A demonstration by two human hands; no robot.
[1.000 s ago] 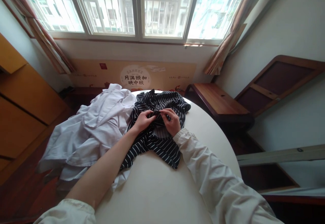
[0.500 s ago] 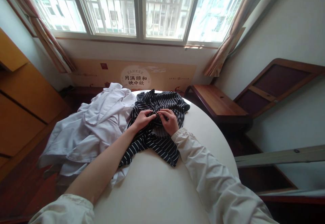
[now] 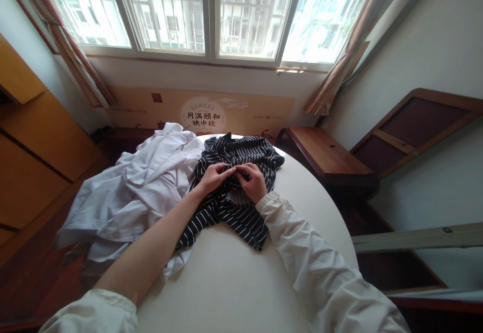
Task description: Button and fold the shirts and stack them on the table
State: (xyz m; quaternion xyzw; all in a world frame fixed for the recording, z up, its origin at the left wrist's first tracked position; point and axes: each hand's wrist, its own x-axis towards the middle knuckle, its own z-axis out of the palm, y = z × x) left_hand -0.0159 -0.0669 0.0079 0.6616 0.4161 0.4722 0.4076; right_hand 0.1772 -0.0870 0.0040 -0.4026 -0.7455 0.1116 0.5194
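Lengthwise near to far, striped garment (image 3: 245, 148), flaps (image 3: 247, 226) pointing nearward, left hand (image 3: 213, 178), right hand (image 3: 253, 181), both seemingly pinching fabric.

- Hands: two, the left hand (image 3: 214, 178) and the right hand (image 3: 252, 179).
- Sleeves (image 3: 320, 267): two, one per arm.
- Striped garment (image 3: 241, 226): one.
- White cloth (image 3: 139, 182): one heap; separate pieces cannot be counted.
- Tabletop (image 3: 226, 282): one.
- Window panes (image 3: 245, 16): four.
- Curtains (image 3: 75, 61): two, one at each end.
- Printed banner (image 3: 151, 106): one, with seven large characters (image 3: 204, 116) in two rows.
- Wooden bench (image 3: 328, 149): one.
- Framed board (image 3: 394, 141): one, with two dark panels (image 3: 426, 116).
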